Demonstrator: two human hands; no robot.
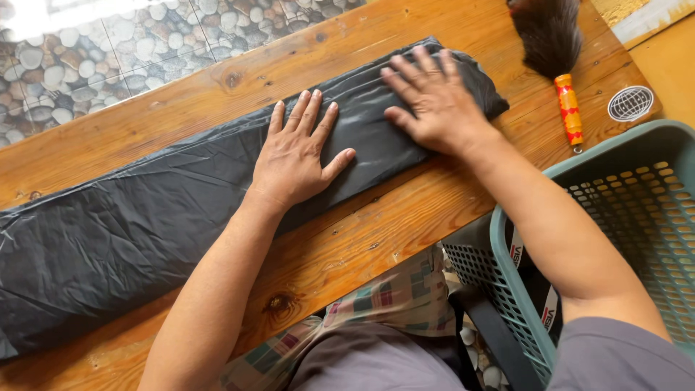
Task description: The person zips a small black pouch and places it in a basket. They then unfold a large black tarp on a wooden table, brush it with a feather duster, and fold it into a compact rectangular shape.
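Note:
A long black plastic bag (145, 217), folded into a flat strip, lies diagonally across the wooden table (376, 239). My left hand (297, 152) rests palm down on the bag near its middle, fingers spread. My right hand (434, 98) presses flat on the bag's far right end, fingers apart and pointing left. Neither hand grips anything.
A feather duster (554, 43) with an orange-red handle lies at the table's far right. A round metal drain cover (630, 103) sits beside it. A teal plastic basket (622, 224) stands at my right, next to my lap. Pebble-patterned floor tiles (87, 58) show beyond the table.

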